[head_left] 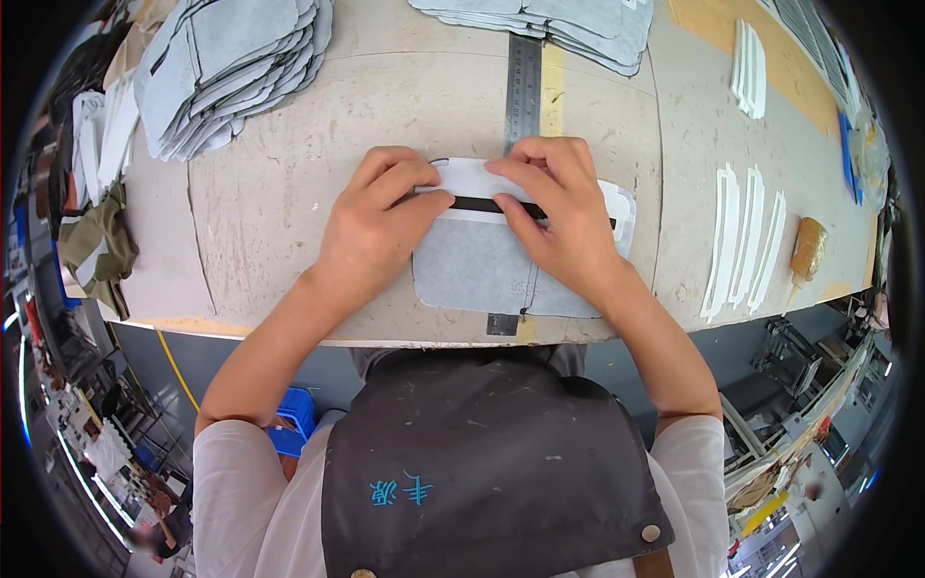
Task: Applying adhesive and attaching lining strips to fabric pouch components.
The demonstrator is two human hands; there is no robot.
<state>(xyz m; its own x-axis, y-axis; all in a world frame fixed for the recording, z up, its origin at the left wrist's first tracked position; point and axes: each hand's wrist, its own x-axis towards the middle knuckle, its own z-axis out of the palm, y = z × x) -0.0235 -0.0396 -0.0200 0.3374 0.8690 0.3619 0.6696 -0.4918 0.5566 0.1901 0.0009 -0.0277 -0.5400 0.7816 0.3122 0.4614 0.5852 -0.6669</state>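
Note:
A grey fabric panel [467, 265] with rounded corners lies flat near the table's front edge. A white band runs along its far side, with a narrow black strip [482, 204] across it. My left hand [371, 217] curls over the panel's far left part, its thumb at the strip's left end and its fingers on the white band. My right hand [568, 212] grips farther right, thumb on the black strip and forefinger at the panel's far edge. The fingers hide parts of the band and strip. A metal ruler [522, 91] passes under the panel.
Stacked grey panels stand at the far left [236, 63] and far middle [568, 24]. White strips [742, 236] lie to the right, beside a brown glue bottle [808, 249]. Olive fabric [104, 250] hangs over the left edge. A blue stool [294, 421] is below.

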